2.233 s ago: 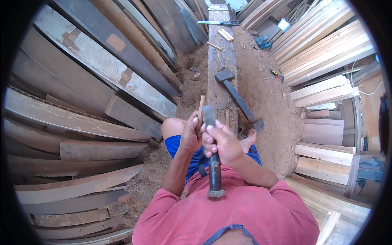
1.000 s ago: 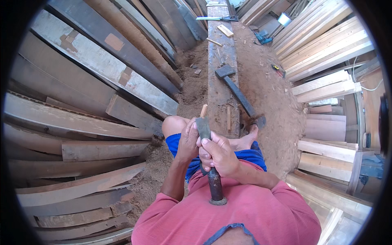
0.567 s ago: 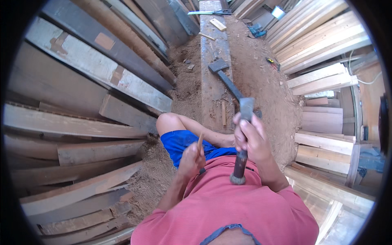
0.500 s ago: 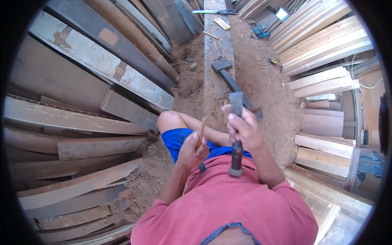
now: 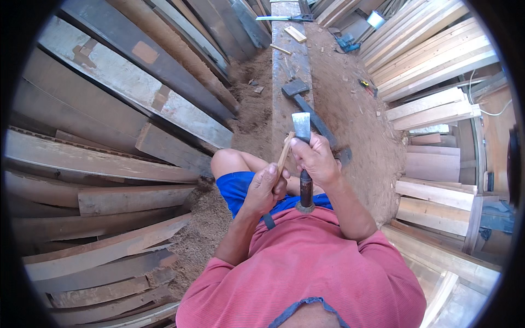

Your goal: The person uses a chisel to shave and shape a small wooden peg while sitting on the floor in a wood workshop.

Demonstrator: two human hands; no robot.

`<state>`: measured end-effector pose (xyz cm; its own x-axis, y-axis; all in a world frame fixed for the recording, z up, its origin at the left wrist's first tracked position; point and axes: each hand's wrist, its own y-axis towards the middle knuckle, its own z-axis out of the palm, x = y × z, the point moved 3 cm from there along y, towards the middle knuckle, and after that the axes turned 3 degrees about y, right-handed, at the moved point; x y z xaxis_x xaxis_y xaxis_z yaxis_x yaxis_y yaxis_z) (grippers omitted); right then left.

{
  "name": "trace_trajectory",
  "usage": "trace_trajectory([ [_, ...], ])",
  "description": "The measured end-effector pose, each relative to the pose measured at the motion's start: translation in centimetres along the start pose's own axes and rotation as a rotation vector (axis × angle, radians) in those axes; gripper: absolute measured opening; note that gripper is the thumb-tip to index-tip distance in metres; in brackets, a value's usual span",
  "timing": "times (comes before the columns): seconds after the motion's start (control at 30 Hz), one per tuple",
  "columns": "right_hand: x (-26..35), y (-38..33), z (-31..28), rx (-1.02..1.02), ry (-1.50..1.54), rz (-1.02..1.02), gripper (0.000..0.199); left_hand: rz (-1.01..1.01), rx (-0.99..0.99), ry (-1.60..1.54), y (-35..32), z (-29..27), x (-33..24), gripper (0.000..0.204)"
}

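My right hand grips a wide chisel around its shank. The bright flat blade points away from me, and the dark handle hangs back toward my waist. Closed around a thin wooden strip is my left hand, just left of the chisel. The strip tilts up and to the right, its top end close beside my right fingers and the blade. Whether strip and blade touch, I cannot tell. Beyond my hands a dark mallet lies on a long wooden plank, its lower part partly behind my right hand.
Dark boards lean in rows at left. Pale planks are stacked at right. A saw and small wood pieces lie on the plank's far end. A blue power tool sits on the sawdust-covered floor.
My left hand has moved up and right with the wooden strip, bringing its top near the chisel. The chisel has shifted slightly left and away, its blade now catching the light.
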<state>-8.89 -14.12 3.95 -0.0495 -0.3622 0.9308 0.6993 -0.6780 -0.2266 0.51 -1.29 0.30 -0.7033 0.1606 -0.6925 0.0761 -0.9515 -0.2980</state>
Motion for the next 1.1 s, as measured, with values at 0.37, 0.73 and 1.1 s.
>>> trace_trajectory([
  [0.37, -1.2, -2.5, 5.7, 0.072, 0.736, 0.305, 0.015, 0.18, -0.261, 0.182, 3.7, -0.7, -4.2, 0.034],
  [0.73, 1.4, -5.9, 7.4, 0.097, 0.575, 0.246, 0.015, 0.549, -0.212, 1.045, -1.0, -1.0, -4.3, 0.035],
  [1.1, 1.7, -1.5, 2.6, -0.032, 0.123, -0.014, 0.023, 0.227, -0.129, 0.566, -1.8, -1.8, -1.5, 0.035],
])
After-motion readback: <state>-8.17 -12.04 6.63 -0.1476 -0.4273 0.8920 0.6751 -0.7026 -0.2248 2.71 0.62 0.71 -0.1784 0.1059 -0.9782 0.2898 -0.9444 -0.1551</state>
